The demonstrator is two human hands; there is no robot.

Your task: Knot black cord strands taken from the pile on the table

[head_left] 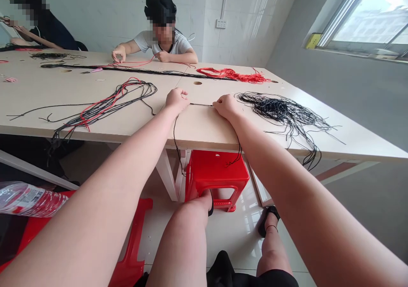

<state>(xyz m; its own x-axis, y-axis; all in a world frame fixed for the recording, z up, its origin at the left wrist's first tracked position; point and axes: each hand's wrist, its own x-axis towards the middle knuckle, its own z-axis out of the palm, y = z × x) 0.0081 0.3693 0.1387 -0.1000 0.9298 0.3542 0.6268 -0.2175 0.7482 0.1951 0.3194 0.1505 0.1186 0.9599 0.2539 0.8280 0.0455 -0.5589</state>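
Observation:
A thin black braided cord (201, 104) runs taut between my two hands, just above the front part of the table. My left hand (177, 100) is closed on one end of that stretch, and a tail of cord drops from it over the table edge. My right hand (225, 106) pinches the other end, with loose strands hanging below the wrist. To the left lies a bundle of black and red cords (108, 102). Right of my right hand sits a tangled heap of black cords (276, 108), some strands trailing off the edge.
Across the wooden table (360, 140), a co-worker (165, 44) handles red cord; another person (60, 32) sits far left. A long black cord bundle (143, 70), red cords (234, 74) and small scissors (92, 71) lie beyond my hands. A red stool (216, 172) stands below.

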